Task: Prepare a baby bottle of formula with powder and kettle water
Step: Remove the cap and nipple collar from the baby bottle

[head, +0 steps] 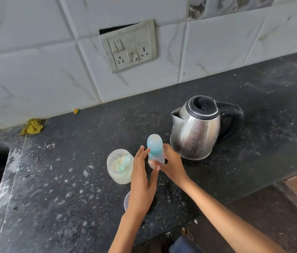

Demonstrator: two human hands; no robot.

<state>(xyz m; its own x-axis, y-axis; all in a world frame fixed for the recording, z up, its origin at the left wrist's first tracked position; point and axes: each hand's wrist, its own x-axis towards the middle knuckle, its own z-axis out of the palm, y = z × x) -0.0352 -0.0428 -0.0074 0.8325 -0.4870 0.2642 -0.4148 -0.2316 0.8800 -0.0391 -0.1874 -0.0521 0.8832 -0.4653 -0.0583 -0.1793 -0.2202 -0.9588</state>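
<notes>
Right hand (171,165) grips the capped baby bottle (155,150); left hand (141,178), fingers spread, should steady it before uncapping.

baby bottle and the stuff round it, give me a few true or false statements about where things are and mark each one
1. The baby bottle stands between the two hands, cap on. True.
2. The kettle lies on its side. False: it stands upright on the counter, lid closed.
3. The powder jar is open with a scoop inside. True.
4. The kettle is plugged into the wall socket. False: no plug sits in the socket.
5. The right hand grips the bottle's lower part. True.
6. The left hand holds the scoop. False: its fingers are spread beside the bottle; the scoop rests in the jar.
</notes>
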